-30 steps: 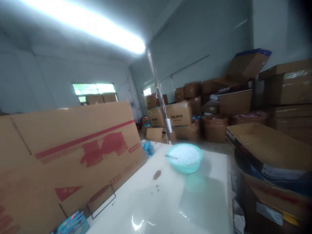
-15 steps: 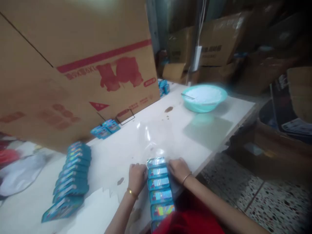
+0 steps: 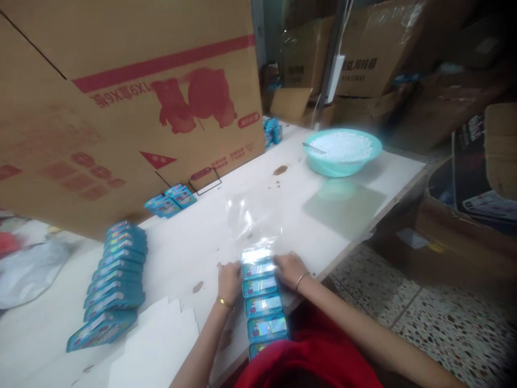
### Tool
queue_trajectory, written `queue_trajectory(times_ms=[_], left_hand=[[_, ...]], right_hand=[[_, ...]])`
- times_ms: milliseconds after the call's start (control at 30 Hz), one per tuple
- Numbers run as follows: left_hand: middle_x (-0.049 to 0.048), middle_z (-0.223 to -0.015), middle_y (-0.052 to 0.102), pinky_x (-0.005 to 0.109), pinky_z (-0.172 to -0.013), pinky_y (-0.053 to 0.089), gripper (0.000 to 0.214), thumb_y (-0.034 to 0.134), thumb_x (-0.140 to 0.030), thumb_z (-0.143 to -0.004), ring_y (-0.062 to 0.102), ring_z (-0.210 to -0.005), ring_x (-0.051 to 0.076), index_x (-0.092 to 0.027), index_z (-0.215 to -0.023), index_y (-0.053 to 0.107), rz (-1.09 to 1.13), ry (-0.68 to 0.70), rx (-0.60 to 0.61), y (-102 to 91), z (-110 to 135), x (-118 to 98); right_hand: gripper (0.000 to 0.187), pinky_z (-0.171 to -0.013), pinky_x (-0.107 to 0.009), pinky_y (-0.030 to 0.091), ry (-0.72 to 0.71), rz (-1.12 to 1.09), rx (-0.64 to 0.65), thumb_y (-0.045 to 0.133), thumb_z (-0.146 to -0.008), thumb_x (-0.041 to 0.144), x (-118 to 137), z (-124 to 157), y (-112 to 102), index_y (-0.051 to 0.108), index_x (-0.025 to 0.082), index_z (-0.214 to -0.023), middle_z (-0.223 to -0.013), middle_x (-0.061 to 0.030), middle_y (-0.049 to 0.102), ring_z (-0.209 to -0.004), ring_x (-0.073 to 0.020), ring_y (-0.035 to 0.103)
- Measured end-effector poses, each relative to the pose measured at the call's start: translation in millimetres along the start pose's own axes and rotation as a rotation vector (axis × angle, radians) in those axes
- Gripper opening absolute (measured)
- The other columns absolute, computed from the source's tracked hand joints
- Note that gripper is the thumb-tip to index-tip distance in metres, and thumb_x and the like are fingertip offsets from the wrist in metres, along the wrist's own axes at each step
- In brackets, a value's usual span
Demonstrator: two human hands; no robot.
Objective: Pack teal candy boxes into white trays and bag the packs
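Note:
A row of small blue packs [image 3: 262, 306] runs from my body towards the middle of the table. Over its far end lies the mouth of a clear plastic bag [image 3: 254, 223], which stretches flat and shiny beyond the packs. My left hand [image 3: 229, 280] is closed at the left side of the bag mouth, beside the far packs. On the opposite side, my right hand [image 3: 290, 269] is closed at the bag's other edge. The fingertips are partly hidden against the packs and the plastic.
Another row of blue packs [image 3: 117, 275] stands at left, near white sheets [image 3: 155, 345]. A large cardboard box [image 3: 161, 108] rises behind, with a few packs [image 3: 172, 200] at its foot. A turquoise basin [image 3: 341, 167] of white material stands near the table's far right.
The plastic now covers more of the farthest pack, with bright glare on it. Both hands stay beside the row. The whole view has shifted slightly.

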State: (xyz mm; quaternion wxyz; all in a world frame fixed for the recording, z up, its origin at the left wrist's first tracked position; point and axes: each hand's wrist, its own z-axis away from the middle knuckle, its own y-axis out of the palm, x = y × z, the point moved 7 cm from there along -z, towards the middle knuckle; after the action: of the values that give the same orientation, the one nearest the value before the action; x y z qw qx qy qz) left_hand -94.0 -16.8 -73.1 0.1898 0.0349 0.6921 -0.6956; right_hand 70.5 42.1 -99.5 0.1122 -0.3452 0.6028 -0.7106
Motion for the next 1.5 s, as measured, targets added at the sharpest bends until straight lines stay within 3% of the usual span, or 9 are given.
queue_trajectory(times_ms=[267, 433, 633, 833, 1033, 1100, 1233, 1367, 1500], left_hand=[[0.0038, -0.073, 0.065, 0.026, -0.062, 0.037, 0.022, 0.043, -0.027, -0.083, 0.056, -0.069, 0.017, -0.018, -0.071, 0.06, 0.194, -0.094, -0.007, 1.5, 10, 3], [0.0045, -0.088, 0.064, 0.03, -0.075, 0.045, 0.022, 0.048, -0.034, -0.079, 0.057, -0.085, 0.019, -0.017, -0.086, 0.061, 0.7, -0.095, -0.246, -11.0, 26, -11], [-0.0015, -0.065, 0.059, 0.027, -0.063, 0.045, 0.019, 0.058, -0.035, -0.068, 0.053, -0.064, 0.015, -0.016, -0.069, 0.056, 0.958, -0.257, -0.321, -10.2, 39, -7], [0.0004, -0.063, 0.06, 0.028, -0.062, 0.045, 0.024, 0.053, -0.039, -0.073, 0.054, -0.066, 0.017, -0.016, -0.067, 0.058, 0.849, -0.286, -0.182, 0.3, 44, 7], [0.0015, -0.071, 0.055, 0.028, -0.065, 0.042, 0.018, 0.045, -0.03, -0.078, 0.053, -0.069, 0.017, -0.018, -0.067, 0.054, 0.412, -0.145, -0.058, -3.3, 60, 6], [0.0029, -0.081, 0.055, 0.027, -0.064, 0.041, 0.012, 0.046, -0.025, -0.078, 0.053, -0.07, 0.016, -0.018, -0.073, 0.054, 0.288, -0.102, -0.107, -13.3, 62, 4], [0.0029, -0.081, 0.053, 0.025, -0.06, 0.038, 0.01, 0.046, -0.027, -0.083, 0.051, -0.067, 0.014, -0.018, -0.081, 0.052, 0.167, -0.025, -0.373, -40.4, 57, 0], [0.0004, -0.062, 0.048, 0.025, -0.057, 0.032, 0.028, 0.036, -0.025, -0.09, 0.044, -0.058, 0.013, -0.019, -0.065, 0.046, 0.023, 0.108, -0.396, -42.2, 56, -6], [0.0016, -0.06, 0.047, 0.027, -0.058, 0.032, 0.031, 0.036, -0.024, -0.09, 0.043, -0.059, 0.014, -0.02, -0.062, 0.046, -0.019, 0.212, -0.367, -31.6, 81, -5]], right_hand=[[0.021, -0.071, -0.028, 0.031, 0.01, -0.108, -0.033, 0.041, -0.086, 0.018, -1, 3, -7, 0.061, 0.018, -0.079, -0.077, -0.0052, 0.067, -0.072, -0.0165, 0.058], [0.023, -0.063, -0.024, 0.036, -0.064, -0.583, -0.301, 0.036, -0.086, 0.023, 1, 18, -24, 0.052, 0.018, -0.072, -0.071, -0.0016, 0.056, -0.068, -0.0135, 0.05], [0.032, -0.051, -0.021, 0.029, 0.005, -0.88, -0.398, 0.041, -0.084, 0.036, 2, 20, -18, 0.034, 0.02, -0.057, -0.053, 0.0059, 0.033, -0.053, -0.0084, 0.034], [0.029, -0.051, -0.021, 0.029, 0.03, -0.666, -0.172, 0.041, -0.083, 0.023, 11, 24, -7, 0.043, 0.018, -0.055, -0.051, 0.0029, 0.046, -0.052, -0.0097, 0.042], [0.022, -0.059, -0.025, 0.029, 0.048, -0.238, 0.049, 0.043, -0.087, 0.023, 17, 40, -7, 0.061, 0.019, -0.076, -0.078, -0.0041, 0.067, -0.069, -0.0148, 0.057], [0.022, -0.058, -0.025, 0.028, 0.063, -0.184, 0.023, 0.043, -0.09, 0.029, 17, 40, -13, 0.061, 0.019, -0.083, -0.08, -0.0034, 0.067, -0.069, -0.015, 0.058], [0.025, -0.057, -0.025, 0.027, 0.041, -0.159, -0.132, 0.045, -0.089, 0.035, 20, 32, -28, 0.057, 0.019, -0.105, -0.079, -0.0015, 0.065, -0.066, -0.0144, 0.056], [0.027, -0.06, -0.026, 0.027, -0.149, -0.102, -0.238, 0.035, -0.092, 0.025, 31, 33, -29, 0.06, 0.015, -0.084, -0.075, -0.0046, 0.063, -0.065, -0.0136, 0.053], [0.035, -0.06, -0.029, 0.025, -0.29, -0.086, -0.358, 0.032, -0.093, 0.022, 32, 57, -25, 0.056, 0.015, -0.069, -0.062, -0.0036, 0.055, -0.057, -0.0127, 0.045]])
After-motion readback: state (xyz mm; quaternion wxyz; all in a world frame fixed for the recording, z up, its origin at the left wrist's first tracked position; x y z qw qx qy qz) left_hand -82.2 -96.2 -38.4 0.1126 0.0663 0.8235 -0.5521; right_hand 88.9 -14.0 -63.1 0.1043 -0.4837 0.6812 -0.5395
